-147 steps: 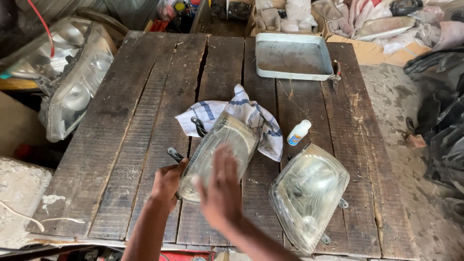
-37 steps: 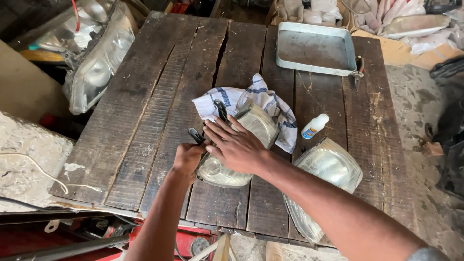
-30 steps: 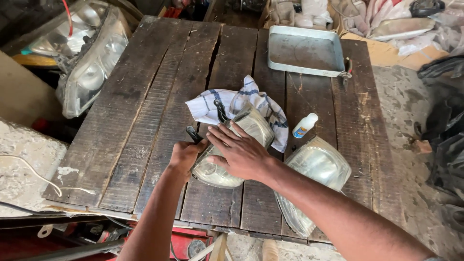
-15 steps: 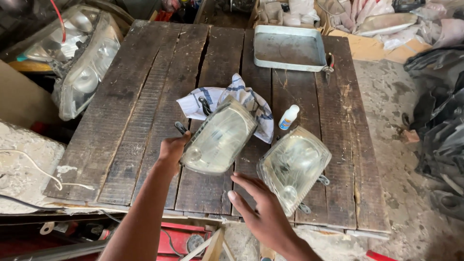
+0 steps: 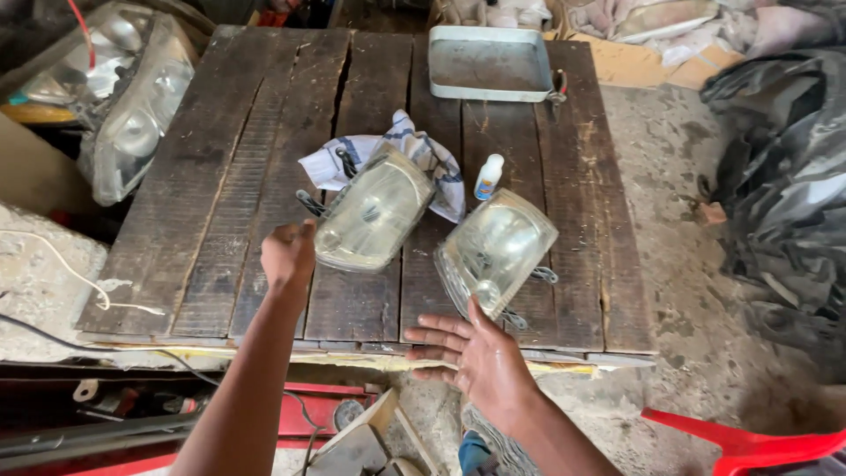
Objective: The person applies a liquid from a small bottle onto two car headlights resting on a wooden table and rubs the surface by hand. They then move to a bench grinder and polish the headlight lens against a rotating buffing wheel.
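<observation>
Two car headlights lie on a dark wooden table [image 5: 220, 220]. My left hand [image 5: 288, 254] grips the near left corner of the left headlight [image 5: 374, 211], which rests partly on a white and blue cloth [image 5: 423, 154]. My right hand [image 5: 471, 353] hovers open, fingers spread and wet-looking, at the table's front edge. Its fingertips are just below the right headlight [image 5: 493, 251] and hold nothing. A small white bottle with a blue label [image 5: 488, 176] stands between the two headlights.
A shallow metal tray [image 5: 489, 63] sits at the table's far edge. More headlights [image 5: 123, 115] are stacked off the left side. Black plastic sheeting [image 5: 784, 194] lies on the ground to the right, and a red plastic piece [image 5: 749, 441] at lower right.
My right hand has lifted off the left headlight and moved down to the table's front edge, open. My left hand still grips the headlight's corner.
</observation>
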